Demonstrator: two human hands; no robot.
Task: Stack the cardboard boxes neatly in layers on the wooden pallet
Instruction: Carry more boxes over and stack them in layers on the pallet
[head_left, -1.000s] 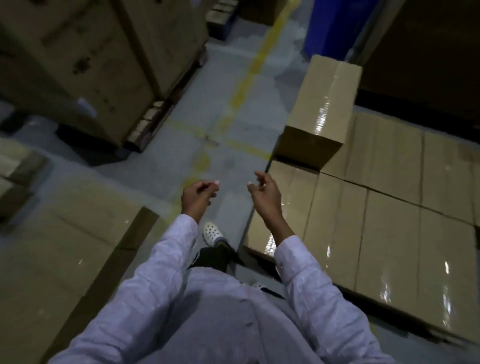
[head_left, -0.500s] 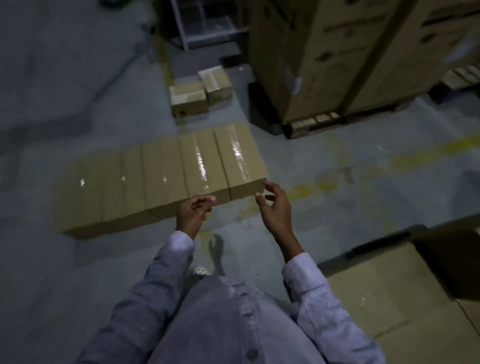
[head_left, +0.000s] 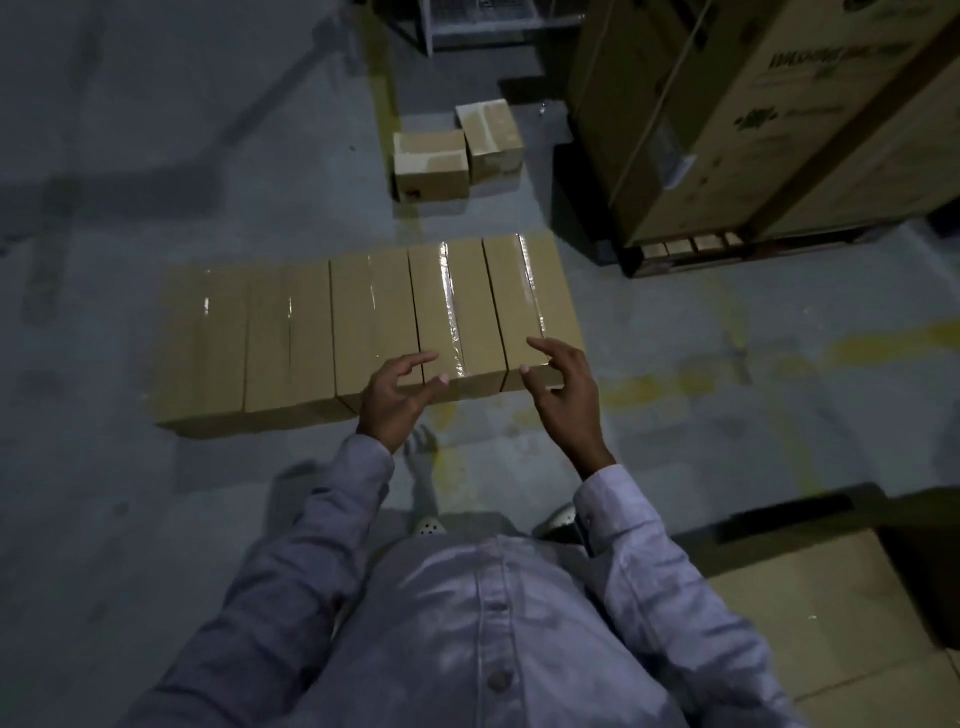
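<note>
A row of several long, taped cardboard boxes (head_left: 363, 322) lies side by side on the grey floor in front of me. My left hand (head_left: 395, 395) hovers with spread fingers over the near end of the second box from the right. My right hand (head_left: 563, 387), also with fingers apart, is over the near end of the rightmost box (head_left: 530, 296). Neither hand holds anything. Stacked boxes (head_left: 810, 623) show at the lower right; the pallet beneath them is hidden.
Two small cardboard boxes (head_left: 457, 150) stand on the floor beyond the row. Large printed cartons (head_left: 753, 114) on a wooden pallet (head_left: 691, 249) rise at the upper right. A metal rack (head_left: 498, 21) is at the top. My shoes (head_left: 431, 527) are just behind the row.
My view has swung from the stacked boxes on the right to the row on the floor. Both hands have opened and reached forward over the near ends of the right-hand boxes.
</note>
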